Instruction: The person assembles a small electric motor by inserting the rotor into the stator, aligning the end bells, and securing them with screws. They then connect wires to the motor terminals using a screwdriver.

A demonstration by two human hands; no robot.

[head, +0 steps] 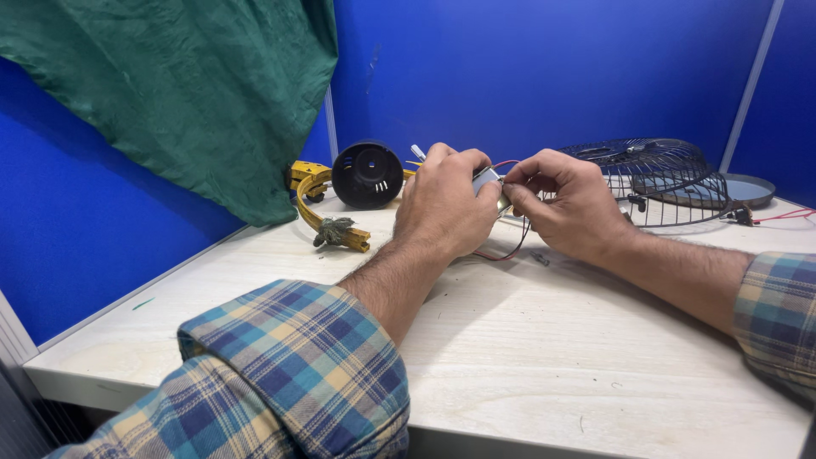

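We are holding a small grey motor (487, 179) above the middle of the bench (544, 357), our left hand (444, 204) clasping it while our right hand (565, 204) is pinching its red and black wires (508, 252). The wire fan guard (663, 174), black housing (367, 174) and yellow bracket (327, 223) are lying apart along the back edge, so assembly seems unfinished.

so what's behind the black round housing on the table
Behind the black round housing a yellow curved bracket shows at both sides, against the blue partition. The housing covers the bracket's middle.
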